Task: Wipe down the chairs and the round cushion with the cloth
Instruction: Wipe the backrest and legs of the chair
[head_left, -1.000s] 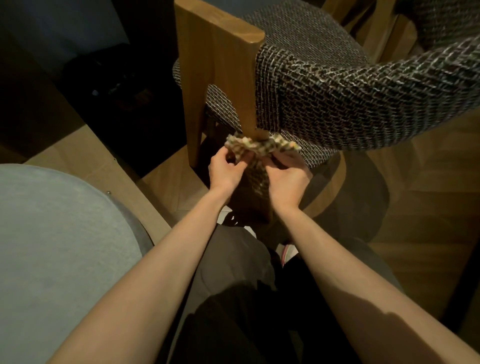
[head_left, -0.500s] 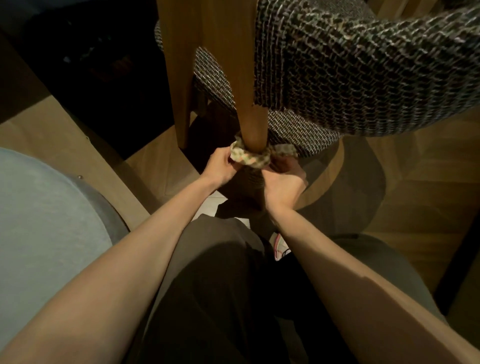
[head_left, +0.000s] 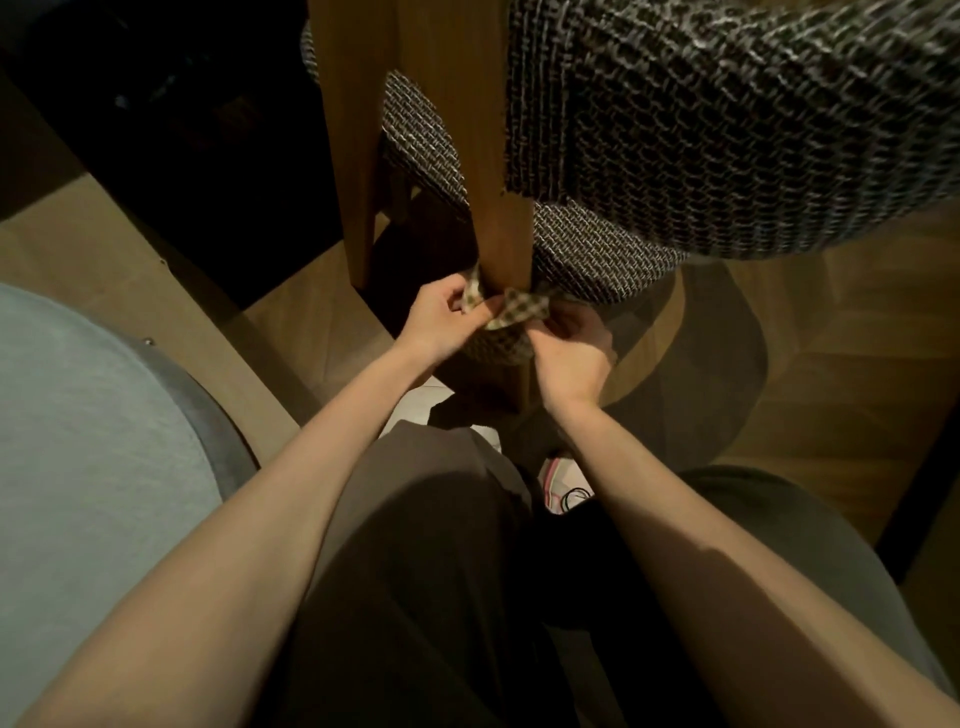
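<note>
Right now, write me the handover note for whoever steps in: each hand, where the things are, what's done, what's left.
Left hand: pinches one end of the checked cloth.
Right hand: grips the other end.
Cloth: looped round the wooden chair leg, partway down it.
Round cushion: on the left, apart from both hands.
Done: nothing can be confirmed from this view; the leg is mid-wipe.
Left: the lower part of this leg, probably the other chair parts, and the cushion.
</note>
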